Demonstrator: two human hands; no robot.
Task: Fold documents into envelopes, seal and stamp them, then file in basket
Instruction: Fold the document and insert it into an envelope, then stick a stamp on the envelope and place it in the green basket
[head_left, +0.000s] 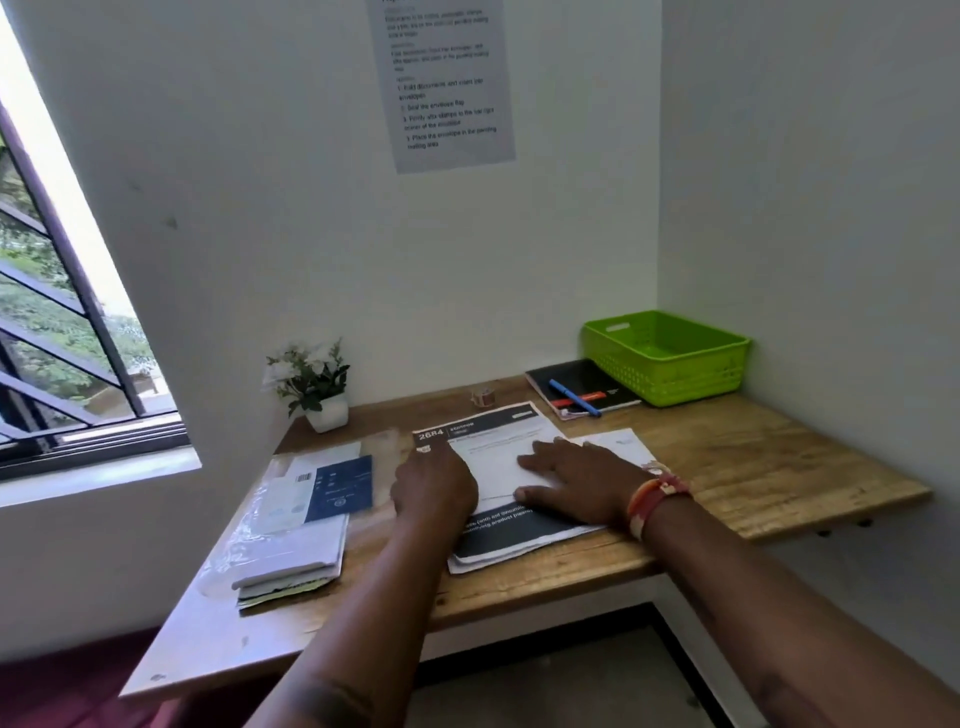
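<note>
Wooden, with a visible grain and a pale front edge, the worktop fills the middle of the frame, fixed into a corner of plain white walls. A printed instruction sheet hangs on the wall at upper centre, where the person can read it while working.

At upper right of the worktop, pushed into the corner and out of the way, sits a lime-green plastic basket, rectangular, with perforated sides. It appears to hold nothing yet, so filing is probably far off.

At lower left lies a stack of white envelopes partly inside crinkled clear plastic, with a dark blue card on top. They are near the left hand, likely for easy reach.

In the centre lies the document, thin white paper with black printed bands, apparently a few sheets. Its near part seems folded over, showing upside-down text.

The right hand rests flat on the paper, fingers straight and spread, pressing rather than gripping; this probably holds the fold down. The left hand sits at the paper's left edge; its fingers are hidden behind the knuckles, so whether they pinch the sheet cannot be told.

Behind, a black notebook carries a blue pen. A small potted plant and a tiny roll, perhaps stamps, stand at the back.
</note>
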